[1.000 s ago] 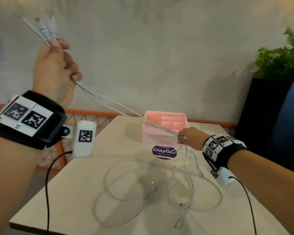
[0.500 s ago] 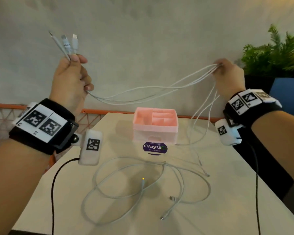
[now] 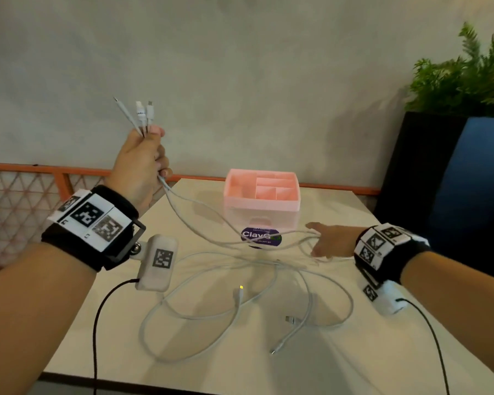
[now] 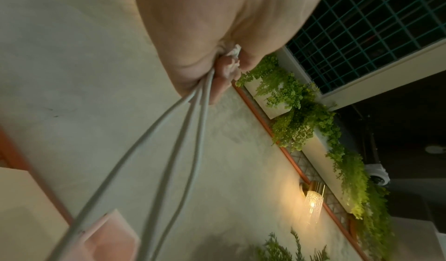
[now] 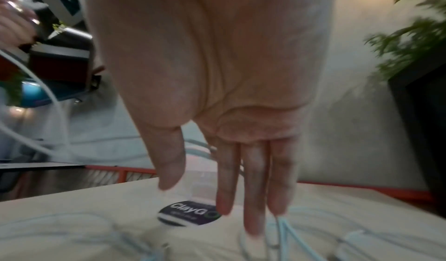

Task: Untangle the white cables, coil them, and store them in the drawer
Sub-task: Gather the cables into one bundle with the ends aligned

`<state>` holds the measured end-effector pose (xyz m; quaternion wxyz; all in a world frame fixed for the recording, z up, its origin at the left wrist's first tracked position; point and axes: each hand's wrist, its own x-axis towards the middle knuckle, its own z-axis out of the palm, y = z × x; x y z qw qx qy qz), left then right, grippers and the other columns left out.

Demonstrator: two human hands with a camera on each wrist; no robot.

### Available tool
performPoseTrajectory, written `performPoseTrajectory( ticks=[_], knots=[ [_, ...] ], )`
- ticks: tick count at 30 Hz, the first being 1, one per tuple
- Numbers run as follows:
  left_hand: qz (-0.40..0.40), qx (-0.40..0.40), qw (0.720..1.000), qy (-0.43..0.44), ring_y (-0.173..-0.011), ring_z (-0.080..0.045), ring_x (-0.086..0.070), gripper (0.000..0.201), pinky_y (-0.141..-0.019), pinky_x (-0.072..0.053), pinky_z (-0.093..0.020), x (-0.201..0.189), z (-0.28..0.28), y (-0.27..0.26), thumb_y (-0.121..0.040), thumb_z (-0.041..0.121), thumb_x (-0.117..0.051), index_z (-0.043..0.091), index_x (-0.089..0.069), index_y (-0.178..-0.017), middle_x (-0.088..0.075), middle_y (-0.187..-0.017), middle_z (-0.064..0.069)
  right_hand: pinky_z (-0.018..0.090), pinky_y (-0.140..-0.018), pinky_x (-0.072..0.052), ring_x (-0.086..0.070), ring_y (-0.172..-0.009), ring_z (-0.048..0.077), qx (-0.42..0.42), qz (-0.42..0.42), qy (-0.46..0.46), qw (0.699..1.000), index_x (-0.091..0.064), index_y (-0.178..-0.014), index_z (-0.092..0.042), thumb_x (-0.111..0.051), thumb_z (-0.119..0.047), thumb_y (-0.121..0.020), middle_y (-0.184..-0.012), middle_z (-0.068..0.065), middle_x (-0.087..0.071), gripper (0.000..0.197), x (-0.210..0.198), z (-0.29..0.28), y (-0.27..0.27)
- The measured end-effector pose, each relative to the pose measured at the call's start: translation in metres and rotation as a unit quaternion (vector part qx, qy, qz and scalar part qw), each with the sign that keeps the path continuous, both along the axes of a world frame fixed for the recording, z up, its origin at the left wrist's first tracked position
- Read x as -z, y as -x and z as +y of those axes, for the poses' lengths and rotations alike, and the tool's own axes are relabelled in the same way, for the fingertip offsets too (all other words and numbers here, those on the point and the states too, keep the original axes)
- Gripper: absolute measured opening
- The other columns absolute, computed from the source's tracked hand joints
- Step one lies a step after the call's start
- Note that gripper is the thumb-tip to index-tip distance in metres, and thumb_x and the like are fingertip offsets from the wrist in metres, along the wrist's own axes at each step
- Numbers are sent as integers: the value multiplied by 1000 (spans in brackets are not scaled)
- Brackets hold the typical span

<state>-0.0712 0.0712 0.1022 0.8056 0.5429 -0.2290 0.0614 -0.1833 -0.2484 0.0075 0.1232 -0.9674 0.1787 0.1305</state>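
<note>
My left hand (image 3: 143, 158) is raised above the table's left side and grips three white cables (image 3: 200, 218) near their plug ends (image 3: 139, 112), which stick up past the fingers. In the left wrist view the cables (image 4: 169, 160) run down out of the fist (image 4: 217, 65). They sag across to my right hand (image 3: 322, 240), low over the table with straight fingers (image 5: 251, 188) among the strands. More white cable (image 3: 240, 309) lies in loose loops on the table. The pink organiser box (image 3: 261, 201) with a drawer stands behind them.
The cream table (image 3: 354, 366) ends close at the front and left. A purple round sticker (image 3: 260, 236) lies before the box. A dark planter (image 3: 428, 178) with green plants stands at the right, and an orange railing (image 3: 40, 168) runs behind.
My right hand came down from high on the right to just above the table and opened its fingers. The cable span dropped with it. My left hand lowered a little.
</note>
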Motion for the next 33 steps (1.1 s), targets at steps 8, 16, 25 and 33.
performPoseTrajectory(
  ticks=[8,16,25,33],
  knots=[
    [14,-16,1000,-3,-43,-5,-28,31,-45,-30,-19,3,-7,-8,-100,30,-37,20,-50,-73,-32,-48,11,33,-96,-42,-55,-106,19,-317,-157,-26,935,-57,-111,-15,-52,-7,-83,-117,3,-60,30,34,94,-2],
    [-18,-17,999,-23,-45,-6,-29,30,-51,-30,-21,0,-3,-5,-100,30,-38,21,-53,-77,-32,-52,10,41,-96,-39,-45,-113,26,-323,-85,115,935,-66,-97,-22,-51,-17,-85,-119,4,-54,19,66,106,-27],
    [-1,40,996,-84,-45,-4,-31,30,-55,-29,-23,12,-12,-9,-97,43,-38,23,-52,-81,-35,-52,11,27,-69,-57,-65,-71,7,-137,-296,-340,882,-60,-87,-15,-57,2,-85,-80,-1,-62,17,-39,85,-14],
    [-70,104,958,-256,-67,-8,-40,44,-62,-32,-28,26,-48,28,-66,46,-72,23,-50,-95,-42,-75,9,25,-60,-56,-66,-60,12,-177,-448,-370,794,-60,-91,-9,-64,0,-82,-75,3,-59,13,-127,123,-8]
  ],
)
